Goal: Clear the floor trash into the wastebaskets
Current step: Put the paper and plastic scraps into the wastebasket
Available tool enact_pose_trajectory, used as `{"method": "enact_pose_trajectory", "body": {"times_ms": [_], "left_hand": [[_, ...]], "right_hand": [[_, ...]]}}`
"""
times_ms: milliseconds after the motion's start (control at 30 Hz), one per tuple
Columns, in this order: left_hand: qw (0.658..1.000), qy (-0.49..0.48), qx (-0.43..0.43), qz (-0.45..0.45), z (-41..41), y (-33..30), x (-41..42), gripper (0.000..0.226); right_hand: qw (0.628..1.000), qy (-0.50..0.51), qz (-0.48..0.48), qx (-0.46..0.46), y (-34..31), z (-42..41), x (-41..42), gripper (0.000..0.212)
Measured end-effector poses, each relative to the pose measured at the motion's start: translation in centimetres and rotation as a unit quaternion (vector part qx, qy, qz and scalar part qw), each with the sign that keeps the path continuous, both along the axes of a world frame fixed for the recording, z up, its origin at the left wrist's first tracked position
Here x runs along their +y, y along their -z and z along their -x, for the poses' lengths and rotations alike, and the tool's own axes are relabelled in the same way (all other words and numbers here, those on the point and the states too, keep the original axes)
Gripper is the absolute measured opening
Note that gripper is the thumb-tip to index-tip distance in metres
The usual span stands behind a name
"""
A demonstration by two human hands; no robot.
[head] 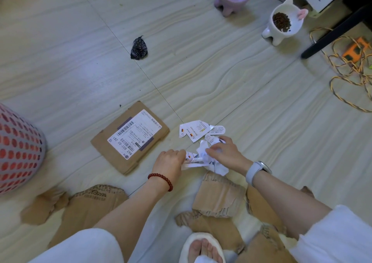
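White bowl (285,21) holds kibble; left hand (171,160) grips paper scraps (193,159); right hand (225,152) spread.

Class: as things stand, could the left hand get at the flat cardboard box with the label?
Probably yes. The box lies just beside the left hand with bare floor between, but that hand's grip already holds paper scraps.

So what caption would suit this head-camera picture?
Both hands, left and right, gather torn paper scraps off a floor littered with cardboard pieces.
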State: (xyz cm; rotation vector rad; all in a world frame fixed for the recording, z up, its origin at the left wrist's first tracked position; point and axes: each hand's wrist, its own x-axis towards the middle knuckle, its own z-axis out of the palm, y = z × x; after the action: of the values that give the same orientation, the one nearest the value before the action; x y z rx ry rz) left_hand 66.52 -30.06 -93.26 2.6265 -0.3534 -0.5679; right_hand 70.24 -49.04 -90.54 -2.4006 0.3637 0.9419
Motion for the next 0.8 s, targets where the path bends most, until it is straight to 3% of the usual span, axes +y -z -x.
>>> {"method": "enact_pose_trajectory", "body": {"times_ms": [100,200,367,600,800], "left_hand": [[0.998,-0.048,0.016,0.04,0.1,0.3,0.8,0.029],[0.993,-0.067,0.027,0.096,-0.3,0.0,1.5,0.046],[0.988,-0.11,-0.013,0.105,-0.5,-0.7,3.3,0.025],[0.98,-0.175,-0.021,0.097,-1.0,-1.4,4.5,0.022],[0.976,-0.202,-0.003,0.075,-1.5,-2.4,4.2,0.029]], "right_hand": [[0.994,-0.088,0.063,-0.023,0.3,1.0,0.9,0.055],[0.986,-0.11,0.099,-0.074,0.7,1.9,2.1,0.054],[0.985,-0.129,0.081,-0.077,1.0,1.9,3.4,0.064],[0.971,-0.192,0.125,-0.063,0.9,1.9,4.7,0.041],[0.953,-0.271,0.111,-0.076,0.9,3.7,4.6,0.046]]}}
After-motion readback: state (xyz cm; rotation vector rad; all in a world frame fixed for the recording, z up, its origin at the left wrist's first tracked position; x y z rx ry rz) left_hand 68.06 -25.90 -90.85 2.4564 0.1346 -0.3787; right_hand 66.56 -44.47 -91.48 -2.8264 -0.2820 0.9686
